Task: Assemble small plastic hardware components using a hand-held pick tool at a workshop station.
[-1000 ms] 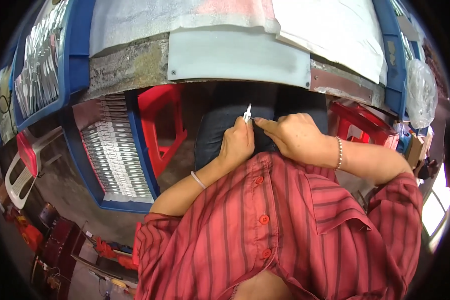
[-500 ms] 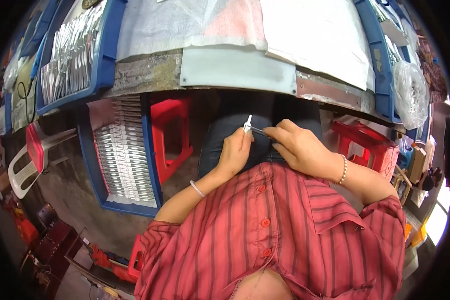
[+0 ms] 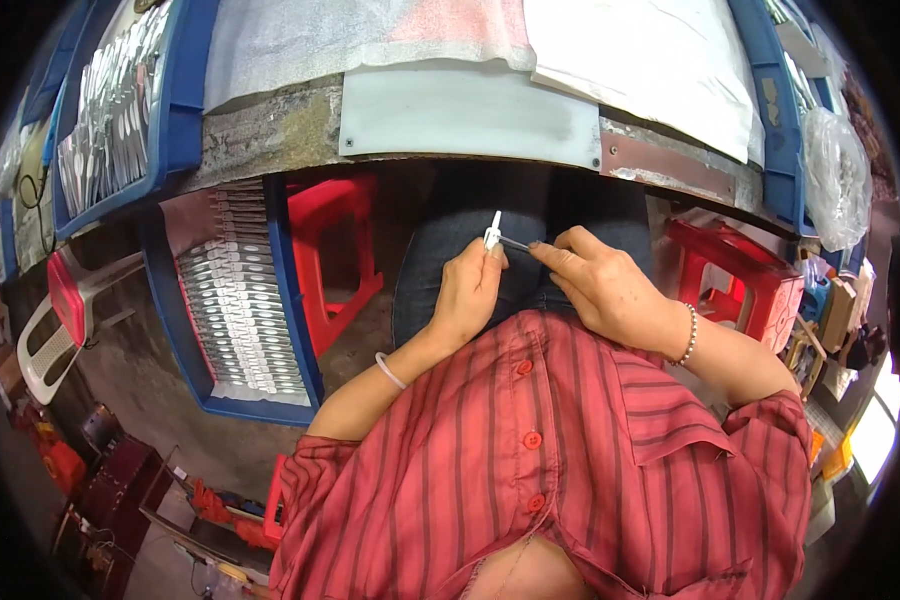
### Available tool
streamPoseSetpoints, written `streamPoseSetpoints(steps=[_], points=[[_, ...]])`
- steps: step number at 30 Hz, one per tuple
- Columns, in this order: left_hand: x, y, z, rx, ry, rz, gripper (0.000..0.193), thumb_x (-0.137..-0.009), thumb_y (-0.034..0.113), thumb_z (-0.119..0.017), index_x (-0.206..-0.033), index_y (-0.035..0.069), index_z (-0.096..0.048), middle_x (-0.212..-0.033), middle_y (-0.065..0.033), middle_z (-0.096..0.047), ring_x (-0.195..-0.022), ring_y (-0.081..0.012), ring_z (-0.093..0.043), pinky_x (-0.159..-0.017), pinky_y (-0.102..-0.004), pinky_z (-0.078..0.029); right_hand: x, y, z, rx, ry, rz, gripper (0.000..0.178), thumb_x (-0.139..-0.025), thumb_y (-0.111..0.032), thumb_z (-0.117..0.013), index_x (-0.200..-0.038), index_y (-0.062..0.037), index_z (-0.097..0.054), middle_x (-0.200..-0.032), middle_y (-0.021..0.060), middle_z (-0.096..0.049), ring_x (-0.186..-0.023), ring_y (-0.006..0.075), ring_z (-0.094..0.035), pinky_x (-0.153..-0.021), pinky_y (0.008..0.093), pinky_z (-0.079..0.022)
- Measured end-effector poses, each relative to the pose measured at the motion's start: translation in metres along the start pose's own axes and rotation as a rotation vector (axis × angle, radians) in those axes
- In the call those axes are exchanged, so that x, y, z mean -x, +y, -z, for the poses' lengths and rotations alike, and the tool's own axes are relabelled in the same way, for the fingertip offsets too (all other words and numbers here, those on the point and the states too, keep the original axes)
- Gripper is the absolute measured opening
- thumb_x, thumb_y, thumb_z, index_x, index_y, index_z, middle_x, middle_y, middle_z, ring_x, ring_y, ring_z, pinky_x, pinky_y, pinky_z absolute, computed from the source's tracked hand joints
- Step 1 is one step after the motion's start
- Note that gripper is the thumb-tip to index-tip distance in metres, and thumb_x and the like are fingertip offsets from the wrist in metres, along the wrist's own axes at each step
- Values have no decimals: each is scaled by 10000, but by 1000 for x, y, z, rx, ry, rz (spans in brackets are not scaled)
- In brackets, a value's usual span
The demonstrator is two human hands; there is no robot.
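Note:
My left hand (image 3: pixel 469 291) is closed, pinching a small white piece with a pointed tip (image 3: pixel 493 232) that stands up above the thumb. From the right, my right hand (image 3: pixel 612 286) grips a slim dark rod (image 3: pixel 516 244) between thumb and fingers. The rod's far end meets the white piece or lies just beside it; I cannot tell which. Both hands are held over my lap, below the edge of the workbench (image 3: pixel 470 115). Part of the rod is hidden in my right fingers.
Left of my lap, a blue tray (image 3: pixel 310 372) holds rows of slim silver-and-white pieces. Another blue tray (image 3: pixel 182 130) of similar pieces sits on the bench's left. Red stools (image 3: pixel 315 270) flank my legs. A clear plastic bag (image 3: pixel 836 180) hangs at the right near a blue bin (image 3: pixel 778 120).
My hands and the white piece sit slightly higher in view, while the bench edge has shifted upward as well. The grip of both hands looks much the same.

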State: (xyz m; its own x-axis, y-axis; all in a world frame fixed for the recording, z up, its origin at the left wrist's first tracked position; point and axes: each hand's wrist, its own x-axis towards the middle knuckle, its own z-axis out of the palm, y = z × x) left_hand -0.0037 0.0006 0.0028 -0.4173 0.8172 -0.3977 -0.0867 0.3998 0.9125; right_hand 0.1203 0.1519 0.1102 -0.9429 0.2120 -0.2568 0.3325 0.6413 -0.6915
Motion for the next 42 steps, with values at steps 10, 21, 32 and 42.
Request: streamPoseSetpoints(steps=[10,21,32,42], points=[[-8,4,-2,-156,27,-87,219,-962,136,-457,-831,-28,-521,-701,-223,-587,-655,-406,-600,-569,-441,-442,-18,9,-8,334,22,159,381,-774,-64,-580,-1145,23,-596,-724,129,-578,-564,190,-574,-439,332,-458],[-10,-13,-6,-288,108,-223,184,-937,108,-491,-823,-34,-465,-606,-271,-539,-598,-458,-577,-496,-516,-416,-28,25,-22,-676,125,-428,270,-792,-120,-643,-1024,18,-643,-723,133,-618,-552,172,-575,-473,319,-447],[-14,-14,-8,-235,90,-256,163,-937,91,-474,-834,-34,-464,-629,-241,-560,-610,-449,-584,-490,-486,-427,-37,44,-16,77,-53,156,375,-826,-87,-621,-1195,-23,-620,-647,84,-612,-488,172,-561,-422,319,-415],[-10,-13,-6,-190,67,-196,184,-940,117,-486,-822,-23,-477,-644,-256,-556,-634,-455,-581,-517,-502,-425,-42,-6,5,555,-319,126,465,-791,-116,-534,-1249,-38,-563,-721,145,-618,-630,247,-634,-482,348,-495]])
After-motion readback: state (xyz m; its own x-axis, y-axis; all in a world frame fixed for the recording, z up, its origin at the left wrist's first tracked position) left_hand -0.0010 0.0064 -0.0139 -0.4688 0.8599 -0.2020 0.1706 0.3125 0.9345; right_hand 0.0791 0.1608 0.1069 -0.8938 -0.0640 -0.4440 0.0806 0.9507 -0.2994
